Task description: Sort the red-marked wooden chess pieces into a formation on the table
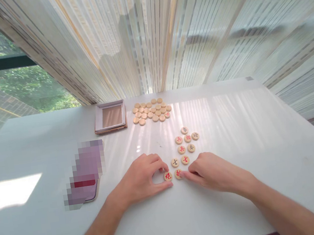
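Note:
My left hand (149, 176) curls around a round wooden Chinese chess piece (168, 176) with a red character, its thumb and forefinger at the edges. Just to the right, my right hand (208, 170) has its fingers folded, and a fingertip or thumb tip presses on another red-marked Chinese chess piece (178, 174), partly covering it. Both pieces lie on the white table. Beyond them, several face-up pieces run away from me, among them a black-marked piece (175, 162) and a red-marked piece (185, 160).
Farther back lies a cluster of mostly blank-side-up pieces (150, 115), one showing red. A shallow open box (96, 123) stands left of it. At left is a purple, blurred-out object (89, 166), perhaps a phone. Strip curtains (145, 37) hang behind the white table (233, 122).

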### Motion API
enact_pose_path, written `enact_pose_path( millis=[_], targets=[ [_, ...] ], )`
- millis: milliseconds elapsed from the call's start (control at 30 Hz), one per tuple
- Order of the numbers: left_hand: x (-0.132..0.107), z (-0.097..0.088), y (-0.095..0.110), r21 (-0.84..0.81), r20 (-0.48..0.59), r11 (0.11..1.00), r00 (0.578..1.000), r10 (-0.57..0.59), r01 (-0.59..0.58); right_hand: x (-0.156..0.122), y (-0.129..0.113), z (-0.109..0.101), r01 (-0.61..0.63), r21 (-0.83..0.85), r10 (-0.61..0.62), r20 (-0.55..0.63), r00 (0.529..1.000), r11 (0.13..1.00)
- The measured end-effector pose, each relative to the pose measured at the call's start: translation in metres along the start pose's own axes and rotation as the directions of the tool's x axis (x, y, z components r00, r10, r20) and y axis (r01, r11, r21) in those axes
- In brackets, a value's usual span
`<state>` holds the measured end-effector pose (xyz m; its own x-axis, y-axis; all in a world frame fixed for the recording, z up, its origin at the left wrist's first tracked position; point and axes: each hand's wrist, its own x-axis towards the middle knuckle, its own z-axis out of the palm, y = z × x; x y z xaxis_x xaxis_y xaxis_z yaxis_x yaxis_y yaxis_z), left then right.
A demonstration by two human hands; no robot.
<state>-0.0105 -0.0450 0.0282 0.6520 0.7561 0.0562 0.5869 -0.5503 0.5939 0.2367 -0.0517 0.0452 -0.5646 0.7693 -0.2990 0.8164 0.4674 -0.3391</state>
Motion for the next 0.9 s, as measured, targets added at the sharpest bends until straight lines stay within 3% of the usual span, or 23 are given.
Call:
enact_pose_path(
  millis=[467, 667, 800, 867, 900],
  targets=[
    [0.000, 0.000, 0.000, 0.011, -0.018, 1.000, 1.000, 0.003, -0.003, -0.001, 0.002, -0.001, 0.009, 0.019, -0.009, -0.004, 1.000, 1.000],
    [-0.001, 0.000, -0.001, -0.068, -0.041, 0.998, 0.999, -0.007, 0.004, -0.003, 0.011, -0.009, 0.036, 0.147, -0.037, -0.002, 0.999, 0.989],
    [0.000, 0.003, -0.009, -0.214, -0.144, 0.974, 0.984, -0.105, 0.072, -0.002, 0.024, -0.018, 0.040, 0.275, 0.019, -0.207, 0.978, 0.961],
    [0.002, 0.004, -0.013, -0.261, -0.229, 0.959, 0.958, -0.171, 0.109, 0.000, 0.034, -0.020, 0.055, 0.322, 0.078, -0.386, 0.919, 0.945],
    [0.003, 0.004, -0.015, -0.270, -0.275, 0.955, 0.941, -0.198, 0.122, 0.002, 0.039, -0.021, 0.054, 0.329, 0.120, -0.488, 0.865, 0.943]
  ],
)
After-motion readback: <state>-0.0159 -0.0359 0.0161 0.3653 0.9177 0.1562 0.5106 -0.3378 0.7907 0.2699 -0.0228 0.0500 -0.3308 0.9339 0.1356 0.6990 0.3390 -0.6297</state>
